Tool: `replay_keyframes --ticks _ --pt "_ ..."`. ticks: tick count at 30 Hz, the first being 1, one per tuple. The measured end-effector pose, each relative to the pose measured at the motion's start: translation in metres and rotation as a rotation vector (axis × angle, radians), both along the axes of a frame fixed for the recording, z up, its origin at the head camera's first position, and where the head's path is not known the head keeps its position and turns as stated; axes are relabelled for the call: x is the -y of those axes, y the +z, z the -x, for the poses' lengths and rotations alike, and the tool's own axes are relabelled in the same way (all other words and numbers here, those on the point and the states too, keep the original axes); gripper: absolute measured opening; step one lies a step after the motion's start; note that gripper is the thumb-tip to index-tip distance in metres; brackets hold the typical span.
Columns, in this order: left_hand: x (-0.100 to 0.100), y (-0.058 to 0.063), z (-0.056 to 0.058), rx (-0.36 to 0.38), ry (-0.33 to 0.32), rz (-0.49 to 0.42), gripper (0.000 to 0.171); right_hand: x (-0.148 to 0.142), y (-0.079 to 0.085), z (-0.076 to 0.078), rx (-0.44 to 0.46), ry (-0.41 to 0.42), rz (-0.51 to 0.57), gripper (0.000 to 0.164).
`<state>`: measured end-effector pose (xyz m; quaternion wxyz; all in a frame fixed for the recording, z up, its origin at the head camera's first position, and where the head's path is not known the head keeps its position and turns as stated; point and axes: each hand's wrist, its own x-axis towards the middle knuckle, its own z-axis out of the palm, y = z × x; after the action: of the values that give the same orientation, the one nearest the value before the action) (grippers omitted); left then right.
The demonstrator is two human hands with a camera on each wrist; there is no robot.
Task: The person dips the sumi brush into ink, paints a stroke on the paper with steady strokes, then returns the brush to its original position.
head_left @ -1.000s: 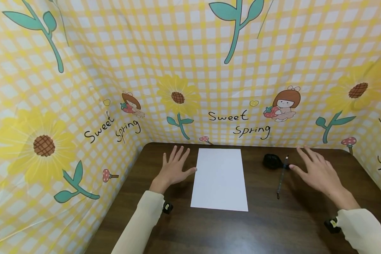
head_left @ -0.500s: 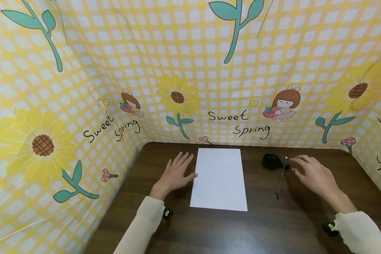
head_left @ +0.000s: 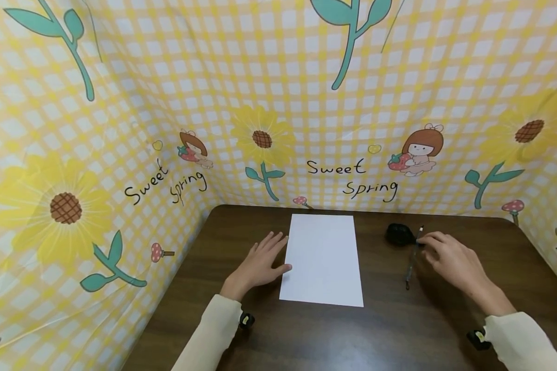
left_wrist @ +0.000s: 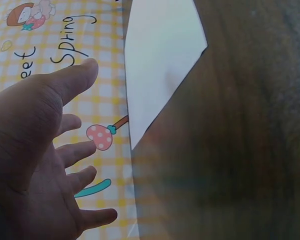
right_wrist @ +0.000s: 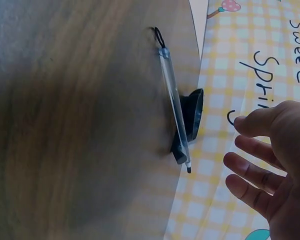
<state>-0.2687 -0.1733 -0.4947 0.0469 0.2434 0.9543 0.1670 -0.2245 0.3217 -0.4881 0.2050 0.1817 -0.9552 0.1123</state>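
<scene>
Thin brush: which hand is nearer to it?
Right. The right hand is just right of the thin brush, contact unclear; the left hand is well left of it, across the white paper.

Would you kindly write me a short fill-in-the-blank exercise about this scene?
1. The left hand is beside a white sheet of ____.
2. Near the right hand, a slim tool crosses a wider object coloured ____.
3. The checked cloth reads "Sweet ____".

Missing words: paper; black; Spring.
</scene>
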Motion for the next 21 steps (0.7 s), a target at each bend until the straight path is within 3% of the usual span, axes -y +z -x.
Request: replay_keyframes --ticks 13,21 --pt "-0.001 -0.015 0.0 0.118 -0.025 -0.011 0.082 0.005 -0.01 -0.003 0.07 -0.004 0.016 0.032" --pt "-0.005 -0.018 0.0 0.151 -0.037 -0.008 0.082 0.008 -0.019 -0.002 0.139 -0.001 0.011 0.034"
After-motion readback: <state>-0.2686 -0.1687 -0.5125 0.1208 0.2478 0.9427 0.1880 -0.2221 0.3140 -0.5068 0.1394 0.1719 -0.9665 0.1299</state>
